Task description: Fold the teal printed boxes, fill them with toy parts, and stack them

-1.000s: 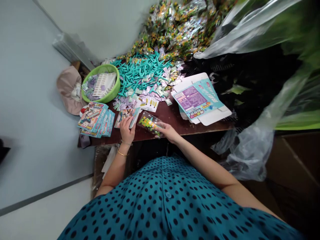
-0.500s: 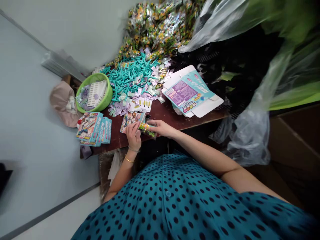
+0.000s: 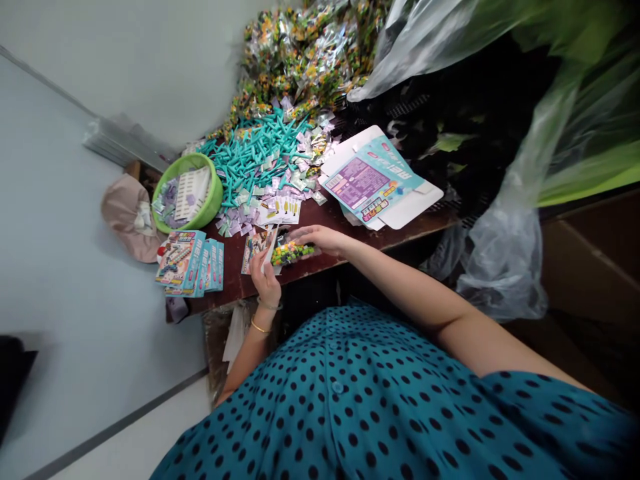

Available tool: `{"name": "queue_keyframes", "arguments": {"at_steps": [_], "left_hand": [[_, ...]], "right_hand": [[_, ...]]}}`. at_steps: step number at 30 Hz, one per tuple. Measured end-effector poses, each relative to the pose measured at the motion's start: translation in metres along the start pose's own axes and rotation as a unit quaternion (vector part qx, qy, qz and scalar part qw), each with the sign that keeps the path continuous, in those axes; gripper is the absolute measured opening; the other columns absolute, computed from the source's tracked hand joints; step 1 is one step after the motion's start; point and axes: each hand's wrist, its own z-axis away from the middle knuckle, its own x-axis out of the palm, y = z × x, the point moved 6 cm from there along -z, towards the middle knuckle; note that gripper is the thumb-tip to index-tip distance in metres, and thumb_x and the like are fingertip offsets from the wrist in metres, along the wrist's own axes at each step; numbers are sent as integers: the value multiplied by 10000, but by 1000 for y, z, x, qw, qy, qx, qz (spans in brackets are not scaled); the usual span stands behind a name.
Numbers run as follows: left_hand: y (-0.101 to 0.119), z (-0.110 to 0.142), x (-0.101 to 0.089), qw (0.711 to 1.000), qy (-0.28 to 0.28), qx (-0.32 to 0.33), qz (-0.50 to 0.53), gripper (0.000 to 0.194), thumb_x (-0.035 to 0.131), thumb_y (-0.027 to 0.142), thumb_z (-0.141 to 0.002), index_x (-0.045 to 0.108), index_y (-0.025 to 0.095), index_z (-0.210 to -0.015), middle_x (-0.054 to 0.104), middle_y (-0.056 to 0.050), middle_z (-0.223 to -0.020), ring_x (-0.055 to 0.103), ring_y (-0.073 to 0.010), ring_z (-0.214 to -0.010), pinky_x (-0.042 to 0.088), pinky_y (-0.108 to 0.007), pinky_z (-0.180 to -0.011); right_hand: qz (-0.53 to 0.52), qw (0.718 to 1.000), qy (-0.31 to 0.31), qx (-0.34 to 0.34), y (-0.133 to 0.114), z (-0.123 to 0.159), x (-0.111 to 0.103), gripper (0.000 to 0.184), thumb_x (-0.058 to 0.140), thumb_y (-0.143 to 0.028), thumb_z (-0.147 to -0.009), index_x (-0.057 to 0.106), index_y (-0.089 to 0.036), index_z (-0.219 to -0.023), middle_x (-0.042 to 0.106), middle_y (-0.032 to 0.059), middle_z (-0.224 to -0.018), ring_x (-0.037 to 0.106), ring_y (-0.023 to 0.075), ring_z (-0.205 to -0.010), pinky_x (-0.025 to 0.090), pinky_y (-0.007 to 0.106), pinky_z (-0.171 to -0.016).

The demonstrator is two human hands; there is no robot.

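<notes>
My left hand [image 3: 263, 273] grips the edge of a printed card pack [image 3: 256, 245] lying on the dark wooden table [image 3: 320, 220]. My right hand [image 3: 320, 237] is closed on a clear packet of green and yellow pieces [image 3: 293, 252] and holds it against the open end of that pack. Both hands are at the table's near edge, close together.
A stack of teal printed packs [image 3: 193, 260] lies to the left. Behind are a green bowl [image 3: 187, 190], a heap of teal sticks [image 3: 255, 150], small purple cards, a pile of foil packets [image 3: 305, 47] and flat carton blanks [image 3: 375, 183]. Plastic bags [image 3: 500, 253] hang at the right.
My right hand brought the clear packet leftward to the card pack. My left hand shifted from lying on the pack to gripping its near edge. The camera view swung slightly.
</notes>
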Motion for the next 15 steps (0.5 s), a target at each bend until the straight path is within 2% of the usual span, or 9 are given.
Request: {"name": "queue_keyframes", "arguments": {"at_steps": [2, 5, 7, 9, 11, 13, 15], "left_hand": [[4, 6, 9, 1000, -23, 9, -18, 527, 320, 543, -1052, 659, 165, -1195, 672, -145, -1153, 600, -269, -1131, 422, -433, -1051], [4, 10, 14, 998, -34, 5, -54, 542, 306, 537, -1055, 671, 163, -1199, 673, -156, -1163, 594, -278, -1146, 400, -460, -1074], [1, 7, 8, 998, -14, -13, -57, 554, 300, 549, -1053, 670, 158, -1184, 676, -157, -1149, 600, -275, -1139, 414, -455, -1065], [1, 1, -3, 999, 8, -32, -37, 557, 320, 570, -1045, 662, 152, -1183, 680, -156, -1151, 608, -269, -1135, 434, -435, -1053], [4, -3, -14, 998, 31, -58, 0, 572, 342, 597, -1034, 657, 143, -1184, 691, -154, -1142, 631, -262, -1103, 465, -410, -1016], [6, -7, -21, 993, 53, -99, 37, 608, 356, 634, -1018, 668, 134, -1168, 711, -143, -1087, 663, -253, -1023, 505, -380, -938], [7, -9, -26, 984, 73, -149, 63, 651, 390, 680, -990, 694, 120, -1123, 729, -130, -995, 683, -247, -926, 529, -361, -856]], "right_hand": [[45, 997, 56, -25, 2, -3, 4, 269, 672, -93, -784, 688, -148, -1047, 750, 111, -1079, 708, 189, -775, 650, 354, -677], [160, 974, 113, -109, -5, -6, 16, 346, 704, -85, -761, 652, -147, -1098, 726, 109, -1122, 698, 199, -885, 634, 365, -798], [182, 971, 94, -122, -10, -9, 23, 316, 706, -106, -775, 644, -138, -1083, 729, 97, -1055, 692, 194, -894, 624, 343, -816], [152, 980, 34, -121, -16, -10, 29, 230, 647, -153, -845, 636, -148, -1074, 729, 79, -1011, 696, 181, -851, 625, 316, -758], [144, 976, -7, -165, -27, -5, 34, 216, 559, -208, -926, 625, -175, -1129, 725, 64, -1045, 700, 174, -846, 618, 304, -730], [219, 947, 24, -232, -39, 4, 37, 247, 511, -239, -974, 614, -185, -1192, 719, 67, -1089, 696, 190, -901, 601, 330, -794], [334, 899, 82, -272, -46, 15, 42, 273, 539, -258, -982, 608, -167, -1231, 719, 94, -1106, 684, 225, -959, 565, 374, -875]]}}
